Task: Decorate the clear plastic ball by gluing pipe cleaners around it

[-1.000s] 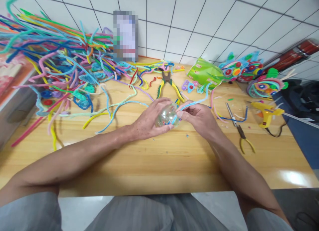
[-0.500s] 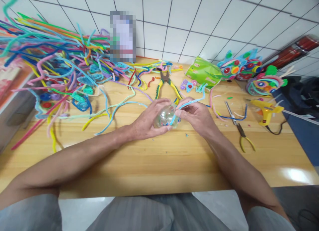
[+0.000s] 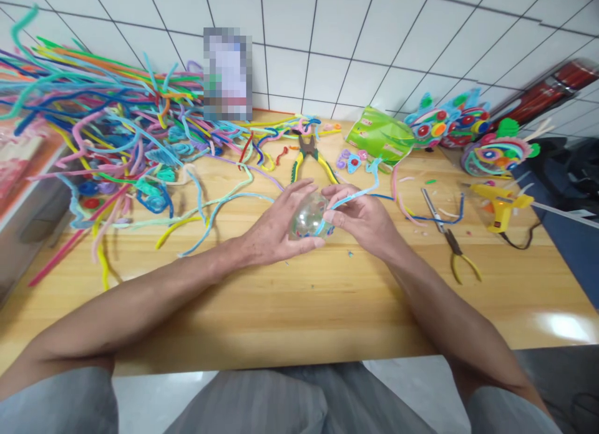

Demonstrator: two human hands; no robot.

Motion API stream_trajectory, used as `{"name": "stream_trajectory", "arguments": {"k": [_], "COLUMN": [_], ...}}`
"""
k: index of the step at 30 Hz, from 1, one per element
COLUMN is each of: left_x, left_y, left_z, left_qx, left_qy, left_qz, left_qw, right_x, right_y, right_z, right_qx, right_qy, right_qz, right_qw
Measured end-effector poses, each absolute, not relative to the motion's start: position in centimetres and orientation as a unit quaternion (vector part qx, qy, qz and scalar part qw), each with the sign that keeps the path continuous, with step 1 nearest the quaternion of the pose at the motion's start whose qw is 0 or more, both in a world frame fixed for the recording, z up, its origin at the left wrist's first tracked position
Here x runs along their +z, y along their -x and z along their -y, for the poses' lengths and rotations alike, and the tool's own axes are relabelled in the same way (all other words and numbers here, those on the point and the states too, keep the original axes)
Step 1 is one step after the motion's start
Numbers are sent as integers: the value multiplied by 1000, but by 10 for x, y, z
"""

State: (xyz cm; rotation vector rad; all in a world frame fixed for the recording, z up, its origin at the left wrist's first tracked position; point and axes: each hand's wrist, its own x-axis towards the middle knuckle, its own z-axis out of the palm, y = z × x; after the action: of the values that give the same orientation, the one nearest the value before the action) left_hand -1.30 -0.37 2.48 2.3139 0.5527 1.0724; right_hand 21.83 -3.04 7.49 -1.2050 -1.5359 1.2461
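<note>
L hand cups clear ball, R hand pinches blue fuzzy wire at its side; prob. positioning, needs ball steady, fingertip ctrl.

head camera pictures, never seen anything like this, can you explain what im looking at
No machine here: a camera worn on a person's head looks forward and down at two bare hands. The left hand cups a clear rounded container; the right hand pinches a light blue fuzzy stem against it.

On the wooden table, a heap of colourful stems lies to the left. Green-and-yellow pliers and a green packet sit behind the hands; decorated figures and a yellow glue gun are to the right.
</note>
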Motion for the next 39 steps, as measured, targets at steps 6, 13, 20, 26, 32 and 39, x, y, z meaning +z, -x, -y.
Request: {"name": "stream_trajectory", "arguments": {"k": [6, 13, 20, 26, 32, 39], "left_x": [27, 21, 19, 25, 27, 24], "left_y": [11, 13, 15, 13, 10, 9], "left_z": [5, 1, -1, 2, 3, 2], "left_qx": [400, 417, 382, 348, 363, 372], "left_qy": [-850, -848, -862, -872, -870, -867], "left_qz": [-218, -186, -182, -227, -221, -218], "left_qw": [264, 270, 280, 258, 248, 252], "right_x": [78, 73, 71, 69, 72, 76], "right_y": [-213, -215, -216, -219, -219, -219], "right_z": [33, 32, 31, 31, 33, 32], "right_qx": [487, 526, 534, 517, 523, 537], "right_qy": [475, 480, 471, 480, 476, 472], "right_qz": [609, 561, 565, 578, 577, 571], "right_qw": [408, 424, 417, 411, 409, 403]}}
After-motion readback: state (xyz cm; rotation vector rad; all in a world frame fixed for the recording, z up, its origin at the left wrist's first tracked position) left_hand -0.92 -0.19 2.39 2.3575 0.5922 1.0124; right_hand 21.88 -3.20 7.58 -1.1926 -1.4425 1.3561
